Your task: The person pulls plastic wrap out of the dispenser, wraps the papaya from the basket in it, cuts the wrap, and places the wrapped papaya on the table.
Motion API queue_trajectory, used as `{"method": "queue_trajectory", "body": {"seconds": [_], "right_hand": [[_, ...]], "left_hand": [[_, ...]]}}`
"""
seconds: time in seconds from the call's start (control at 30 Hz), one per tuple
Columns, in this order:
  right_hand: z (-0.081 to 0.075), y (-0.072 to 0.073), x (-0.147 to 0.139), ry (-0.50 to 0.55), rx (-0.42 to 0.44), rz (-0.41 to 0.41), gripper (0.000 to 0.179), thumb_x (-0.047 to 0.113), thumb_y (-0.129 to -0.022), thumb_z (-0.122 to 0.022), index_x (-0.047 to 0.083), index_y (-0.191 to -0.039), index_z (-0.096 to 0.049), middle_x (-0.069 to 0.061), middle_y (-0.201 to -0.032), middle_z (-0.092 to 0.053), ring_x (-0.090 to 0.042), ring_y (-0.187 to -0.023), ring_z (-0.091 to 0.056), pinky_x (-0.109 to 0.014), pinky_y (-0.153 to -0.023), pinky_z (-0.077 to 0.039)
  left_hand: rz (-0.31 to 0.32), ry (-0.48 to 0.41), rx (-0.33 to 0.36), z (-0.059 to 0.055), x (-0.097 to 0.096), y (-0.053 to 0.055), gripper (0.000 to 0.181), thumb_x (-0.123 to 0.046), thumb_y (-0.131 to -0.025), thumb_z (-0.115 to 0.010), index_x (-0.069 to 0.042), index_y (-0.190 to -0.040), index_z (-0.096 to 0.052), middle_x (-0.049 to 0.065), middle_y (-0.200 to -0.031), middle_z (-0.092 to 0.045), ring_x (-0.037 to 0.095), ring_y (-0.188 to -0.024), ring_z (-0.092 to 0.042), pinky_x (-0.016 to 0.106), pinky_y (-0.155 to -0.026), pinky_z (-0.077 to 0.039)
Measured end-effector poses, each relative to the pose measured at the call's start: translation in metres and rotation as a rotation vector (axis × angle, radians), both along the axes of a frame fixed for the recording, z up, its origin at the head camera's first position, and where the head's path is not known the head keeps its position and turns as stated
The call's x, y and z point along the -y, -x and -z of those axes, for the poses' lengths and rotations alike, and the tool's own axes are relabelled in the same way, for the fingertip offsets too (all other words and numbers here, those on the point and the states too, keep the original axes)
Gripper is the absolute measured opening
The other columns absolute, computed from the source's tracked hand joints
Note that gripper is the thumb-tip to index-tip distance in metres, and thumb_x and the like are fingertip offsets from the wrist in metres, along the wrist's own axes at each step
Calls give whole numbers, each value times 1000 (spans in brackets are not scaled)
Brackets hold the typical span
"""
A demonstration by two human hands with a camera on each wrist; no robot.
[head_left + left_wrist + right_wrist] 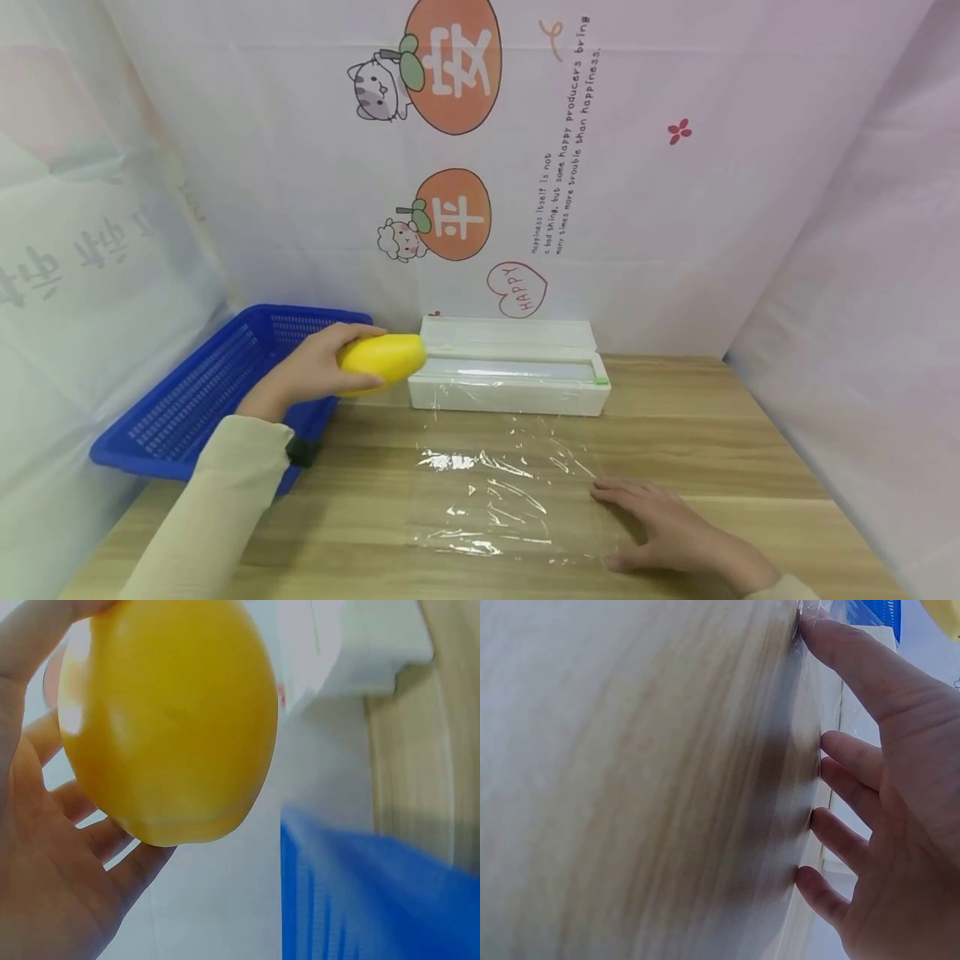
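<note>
My left hand (322,367) holds a smooth yellow oval fruit (382,358) in the air, its thumb and fingers curved round the sides. Up close in the left wrist view, the yellow fruit (172,720) shows a blunt lower end; its exact kind is unclear. A sheet of clear cling film (487,492) lies spread on the table, drawn out from a white cling film box (510,398) with its lid up. At the sheet's right edge my right hand (667,529) rests with fingers spread. In the right wrist view its fingertips (829,821) touch the surface.
A blue plastic basket (187,400) stands at the left of the wooden table (690,442), beneath my left forearm. Behind the box hangs a printed white cloth (637,208), with more cloth at both sides. A green piece (601,381) sits on the box's right end.
</note>
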State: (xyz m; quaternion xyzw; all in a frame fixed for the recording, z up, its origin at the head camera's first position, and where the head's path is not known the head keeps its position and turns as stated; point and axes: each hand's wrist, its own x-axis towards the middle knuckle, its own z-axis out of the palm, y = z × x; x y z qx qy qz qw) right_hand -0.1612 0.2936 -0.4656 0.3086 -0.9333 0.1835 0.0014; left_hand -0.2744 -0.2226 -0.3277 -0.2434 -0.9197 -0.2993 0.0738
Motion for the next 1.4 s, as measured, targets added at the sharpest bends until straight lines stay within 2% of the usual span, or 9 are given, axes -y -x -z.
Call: {"method": "queue_trajectory", "body": {"seconds": [0.13, 0.4, 0.53, 0.77, 0.93, 1.07, 1.23, 1.4], "right_hand": [[-1, 1, 0, 1, -2, -3, 88, 71, -77, -71, 16, -143, -54, -8, -146, -52, -40, -128, -48, -71, -98, -36], [-2, 2, 1, 0, 24, 6, 88, 71, -77, -70, 17, -144, -54, -7, -148, -50, -41, -131, -46, -72, -99, -35], [-1, 2, 1, 0, 8, 5, 88, 71, -76, -71, 17, -143, -54, -7, -148, -50, -41, -130, -47, -72, -98, -35], [-1, 2, 3, 4, 5, 4, 87, 71, -76, -72, 17, -143, -55, -7, -147, -51, -41, -130, -47, -72, -98, -36], [-1, 1, 3, 7, 8, 2, 86, 70, -76, -72, 18, -143, -55, -7, -147, -51, -40, -129, -48, -72, -97, -37], [0, 1, 2, 1, 1, 2, 86, 71, -76, -71, 18, -142, -55, -6, -147, -51, -39, -129, -48, -70, -97, -38], [2, 1, 1, -4, 11, 16, 87, 73, -76, -70, 19, -143, -55, -4, -148, -51, -37, -131, -47, -69, -99, -37], [0, 1, 2, -2, 23, 17, 87, 72, -76, -70, 18, -142, -55, -6, -148, -50, -38, -131, -47, -70, -99, -36]], "left_hand": [[93, -6, -20, 8, -24, -2, 72, -46, -74, -88, -20, -136, -61, -1, -118, -62, 19, -97, -54, 41, -84, -48], [250, 20, -95, 35, -63, -4, 70, -42, -73, -88, -18, -134, -63, 1, -126, -62, 20, -108, -56, 44, -92, -47], [311, 26, -71, 47, -85, -8, 70, -45, -73, -87, -24, -134, -62, -5, -127, -61, 16, -111, -54, 42, -93, -46], [354, 91, 3, 65, -120, -21, 71, -54, -71, -84, -36, -135, -60, -11, -123, -57, 10, -104, -50, 35, -86, -47], [382, 56, 55, 79, -139, -28, 73, -55, -71, -84, -37, -137, -58, -11, -122, -55, 10, -104, -48, 34, -86, -46], [403, 63, 39, 91, -153, -32, 73, -59, -72, -83, -40, -137, -57, -11, -123, -54, 8, -105, -48, 31, -85, -46], [435, 98, -16, 101, -166, -36, 76, -62, -72, -81, -36, -139, -57, -11, -129, -54, 8, -111, -48, 29, -89, -45], [407, 114, 6, 106, -172, -41, 77, -64, -70, -82, -41, -139, -56, -5, -133, -52, 10, -111, -49, 32, -86, -47]]}}
